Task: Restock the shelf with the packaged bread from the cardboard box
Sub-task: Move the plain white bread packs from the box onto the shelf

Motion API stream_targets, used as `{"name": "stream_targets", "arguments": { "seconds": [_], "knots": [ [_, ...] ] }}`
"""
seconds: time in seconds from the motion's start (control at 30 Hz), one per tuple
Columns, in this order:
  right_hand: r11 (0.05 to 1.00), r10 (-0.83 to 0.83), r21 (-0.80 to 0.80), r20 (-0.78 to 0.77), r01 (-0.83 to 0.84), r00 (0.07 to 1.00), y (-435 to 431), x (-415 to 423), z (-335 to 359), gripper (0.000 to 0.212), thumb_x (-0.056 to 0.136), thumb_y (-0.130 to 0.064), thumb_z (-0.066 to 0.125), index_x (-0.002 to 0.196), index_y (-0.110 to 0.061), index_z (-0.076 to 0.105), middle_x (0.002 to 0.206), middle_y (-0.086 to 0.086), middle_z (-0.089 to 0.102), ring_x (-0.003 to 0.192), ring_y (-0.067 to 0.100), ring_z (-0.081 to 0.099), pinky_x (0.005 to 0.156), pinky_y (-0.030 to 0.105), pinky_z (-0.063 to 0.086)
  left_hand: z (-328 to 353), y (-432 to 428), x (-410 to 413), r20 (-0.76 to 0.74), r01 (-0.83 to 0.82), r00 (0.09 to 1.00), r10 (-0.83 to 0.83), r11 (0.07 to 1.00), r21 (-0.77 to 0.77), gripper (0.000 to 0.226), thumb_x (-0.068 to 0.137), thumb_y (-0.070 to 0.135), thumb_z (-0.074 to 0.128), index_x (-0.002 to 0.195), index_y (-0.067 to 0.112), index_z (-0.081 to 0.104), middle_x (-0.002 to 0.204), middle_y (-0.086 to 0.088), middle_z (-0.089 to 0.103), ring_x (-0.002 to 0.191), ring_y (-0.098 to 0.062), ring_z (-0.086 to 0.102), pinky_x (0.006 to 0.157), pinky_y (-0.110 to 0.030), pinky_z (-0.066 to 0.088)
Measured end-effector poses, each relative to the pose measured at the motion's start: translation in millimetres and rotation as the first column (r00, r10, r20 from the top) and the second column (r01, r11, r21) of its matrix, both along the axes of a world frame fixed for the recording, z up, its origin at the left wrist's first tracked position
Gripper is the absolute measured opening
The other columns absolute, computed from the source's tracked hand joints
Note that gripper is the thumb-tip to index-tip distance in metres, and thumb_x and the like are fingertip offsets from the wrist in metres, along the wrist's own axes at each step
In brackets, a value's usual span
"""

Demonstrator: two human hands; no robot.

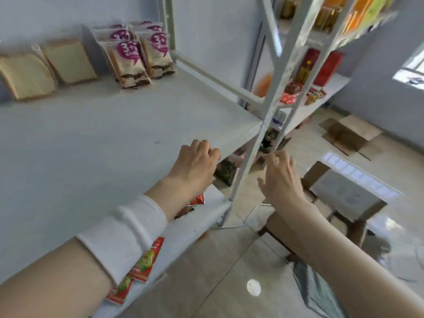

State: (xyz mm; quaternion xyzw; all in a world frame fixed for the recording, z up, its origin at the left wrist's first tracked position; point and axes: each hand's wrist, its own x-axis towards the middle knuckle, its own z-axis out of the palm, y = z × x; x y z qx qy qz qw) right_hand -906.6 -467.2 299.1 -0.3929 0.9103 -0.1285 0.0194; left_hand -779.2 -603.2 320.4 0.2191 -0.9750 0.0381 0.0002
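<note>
Head view: our left hand (195, 164) and right hand (281, 177), both spread and holding nothing, hover off the shelf's (114, 134) front right corner, the cardboard box (348, 134) lying well beyond on the floor, nearer our right, packaged bread (135, 63) already along the shelf's back edge.

You see matt white painted metal shelf (103, 125), clear glossy plastic on bread packs (134, 61), brown cardboard box (348, 134), v. glossy floor tiles (229, 260).
</note>
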Motion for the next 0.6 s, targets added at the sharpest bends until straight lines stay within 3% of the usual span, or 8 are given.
{"name": "stream_targets", "arguments": {
  "seconds": [0.17, 0.33, 0.47, 0.6],
  "knots": [
    [0.955, -0.227, 0.215, 0.087, 0.204, 0.97, 155, -61, -65, 0.045, 0.088, -0.008, 0.05, 0.132, -0.011, 0.038, 0.138, 0.013, 0.03, 0.129, 0.032, 0.028, 0.098, 0.042, 0.039, -66, 128, -121, 0.161, 0.193, 0.967, -0.195, 0.981, 0.027, 0.038, 0.089, 0.024, 0.052, 0.123, 0.013, 0.042, 0.125, -0.012, 0.043, 0.118, -0.03, 0.039, 0.092, -0.039, 0.038],
    [0.833, -0.469, 0.424, 0.201, 0.355, 0.86, 284, -95, -143, 0.042, 0.088, -0.013, 0.052, 0.127, -0.01, 0.038, 0.135, 0.014, 0.032, 0.126, 0.032, 0.032, 0.095, 0.04, 0.042, -149, 228, -190, 0.351, 0.325, 0.86, -0.37, 0.928, 0.183, 0.041, 0.088, 0.024, 0.055, 0.123, 0.01, 0.04, 0.128, -0.015, 0.043, 0.118, -0.032, 0.039, 0.094, -0.042, 0.035],
    [0.786, -0.566, 0.444, 0.233, 0.431, 0.791, 328, -134, -188, 0.034, 0.089, -0.01, 0.048, 0.123, -0.012, 0.042, 0.132, 0.011, 0.036, 0.124, 0.029, 0.034, 0.091, 0.039, 0.042, -199, 259, -240, 0.452, 0.363, 0.776, -0.44, 0.897, 0.252, 0.044, 0.086, 0.029, 0.058, 0.121, 0.009, 0.04, 0.124, -0.014, 0.043, 0.116, -0.031, 0.04, 0.094, -0.041, 0.036],
    [0.768, -0.587, 0.469, 0.245, 0.436, 0.772, 333, -190, -236, 0.037, 0.088, -0.019, 0.052, 0.124, -0.014, 0.042, 0.13, 0.009, 0.038, 0.122, 0.028, 0.037, 0.087, 0.036, 0.042, -248, 265, -310, 0.464, 0.358, 0.746, -0.478, 0.875, 0.325, 0.042, 0.086, 0.029, 0.059, 0.12, 0.011, 0.043, 0.123, -0.012, 0.046, 0.114, -0.03, 0.042, 0.093, -0.04, 0.036]
  ]
}}
